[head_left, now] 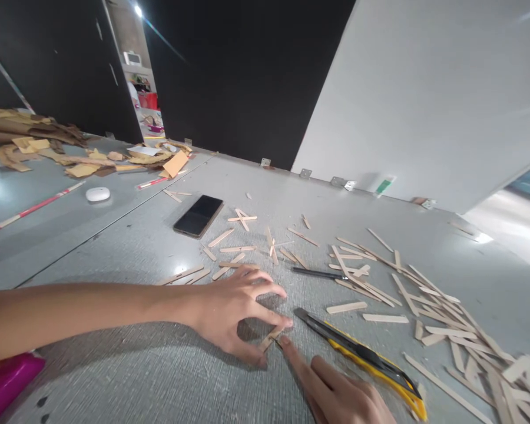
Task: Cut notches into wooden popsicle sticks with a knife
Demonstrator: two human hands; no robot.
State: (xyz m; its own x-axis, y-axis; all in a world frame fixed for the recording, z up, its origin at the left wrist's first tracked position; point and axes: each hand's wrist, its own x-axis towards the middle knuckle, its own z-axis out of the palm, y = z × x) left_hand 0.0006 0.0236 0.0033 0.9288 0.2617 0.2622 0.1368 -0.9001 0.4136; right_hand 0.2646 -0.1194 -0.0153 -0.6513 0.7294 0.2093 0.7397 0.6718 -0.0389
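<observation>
My left hand (234, 309) reaches in from the left, palm down over the grey table. Its thumb and index finger are closed about a short pale wooden craft stick (270, 340), with the other fingers bent above. From the lower right comes my right hand (335, 388), its index fingertip at the same stick and its other fingers curled. A thin dark sliver shows beneath that fingertip, too small to name. Right of both hands lies a yellow and black utility knife (362, 359). Beyond the hands, several sticks lie loose, some crossed into star shapes (242, 219).
A large heap of craft sticks (459, 330) spreads over the right side, near a dark slim tool (318, 273). Farther back are a phone (198, 216), a white case (98, 194) and paper scraps (83, 168). A magenta object (11, 383) sits at lower left. Black and white panels stand behind.
</observation>
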